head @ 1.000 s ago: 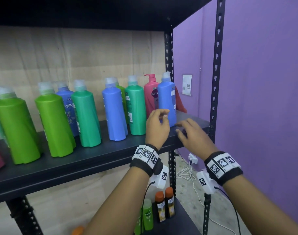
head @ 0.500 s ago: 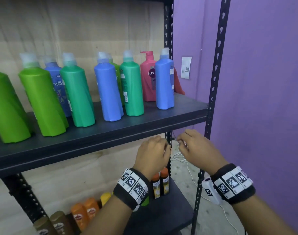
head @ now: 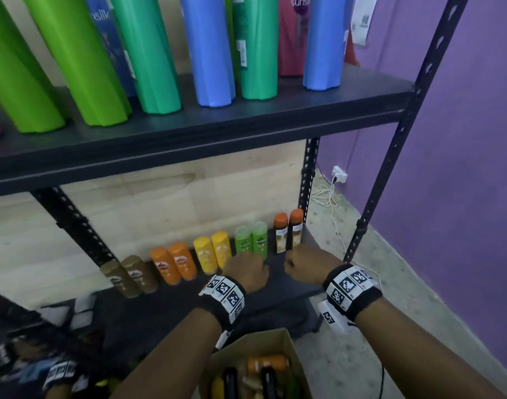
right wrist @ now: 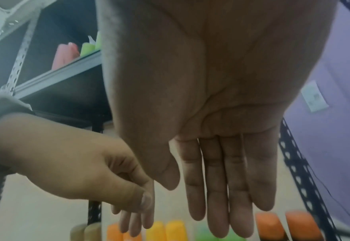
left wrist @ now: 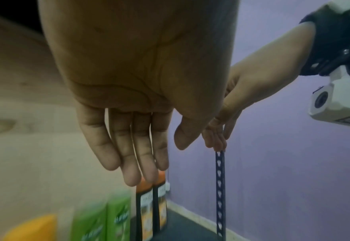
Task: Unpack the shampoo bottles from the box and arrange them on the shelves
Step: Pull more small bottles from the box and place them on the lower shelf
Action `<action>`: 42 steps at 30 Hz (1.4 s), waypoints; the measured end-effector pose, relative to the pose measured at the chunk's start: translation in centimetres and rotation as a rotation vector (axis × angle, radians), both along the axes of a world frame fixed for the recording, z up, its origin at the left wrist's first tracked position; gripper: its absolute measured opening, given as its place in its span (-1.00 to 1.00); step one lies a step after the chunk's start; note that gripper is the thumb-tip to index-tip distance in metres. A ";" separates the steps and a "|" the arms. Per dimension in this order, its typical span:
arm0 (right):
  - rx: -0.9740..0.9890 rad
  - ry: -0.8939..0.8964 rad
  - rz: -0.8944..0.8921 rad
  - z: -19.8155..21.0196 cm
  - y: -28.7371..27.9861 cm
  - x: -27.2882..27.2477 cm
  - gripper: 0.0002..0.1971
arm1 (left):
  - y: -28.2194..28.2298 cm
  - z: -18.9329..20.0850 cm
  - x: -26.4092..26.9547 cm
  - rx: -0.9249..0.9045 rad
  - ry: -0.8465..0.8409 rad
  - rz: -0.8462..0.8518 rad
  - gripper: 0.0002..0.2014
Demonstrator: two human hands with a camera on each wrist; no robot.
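Note:
Both hands hover empty over the front of the lower shelf [head: 174, 315]. My left hand [head: 248, 273] is just before the green small bottles [head: 252, 239], and my right hand [head: 307, 266] is before the orange-capped pair [head: 288, 231]. The wrist views show the left hand [left wrist: 161, 161] and the right hand [right wrist: 200, 203] with straight, relaxed fingers holding nothing. Yellow [head: 213, 253], orange [head: 173, 264] and brown [head: 131, 276] small bottles continue the row leftward. The cardboard box [head: 275, 341] stands below my arms with an orange bottle [head: 265, 364] and dark ones inside.
Large green, teal, blue and pink bottles fill the upper shelf [head: 246, 122]. A black perforated post [head: 390, 168] rises at the right before the purple wall. A white power strip [head: 340, 174] and cable lie on the floor. Blurred clutter sits at bottom left.
Both hands dropped from the upper shelf's edge to just above the lower shelf. My view tilted down, so the small bottles and the box came into sight.

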State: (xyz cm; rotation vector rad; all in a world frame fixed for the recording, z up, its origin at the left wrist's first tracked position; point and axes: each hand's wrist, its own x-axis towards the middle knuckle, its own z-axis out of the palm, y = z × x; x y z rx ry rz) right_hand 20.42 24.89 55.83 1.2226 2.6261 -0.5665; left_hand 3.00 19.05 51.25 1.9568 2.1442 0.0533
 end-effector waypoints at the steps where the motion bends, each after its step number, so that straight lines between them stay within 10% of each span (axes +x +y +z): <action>1: -0.024 -0.026 0.008 -1.3 -0.6 -0.3 -0.67 | -0.7 -1.4 -0.2 -0.035 -0.011 0.001 -0.66; 23: -0.506 -0.220 -0.065 -18.8 -11.1 -4.5 -0.61 | -16.4 -17.5 -4.6 -0.472 -0.243 0.140 -0.71; 32: -0.761 -0.319 0.009 -28.1 -10.2 1.4 -0.69 | -15.9 -24.2 -0.3 -0.785 -0.300 0.449 -0.59; 42: -0.867 -0.313 -0.145 -38.3 -6.5 6.5 -0.64 | -14.0 -35.2 6.9 -0.874 -0.231 0.390 -0.59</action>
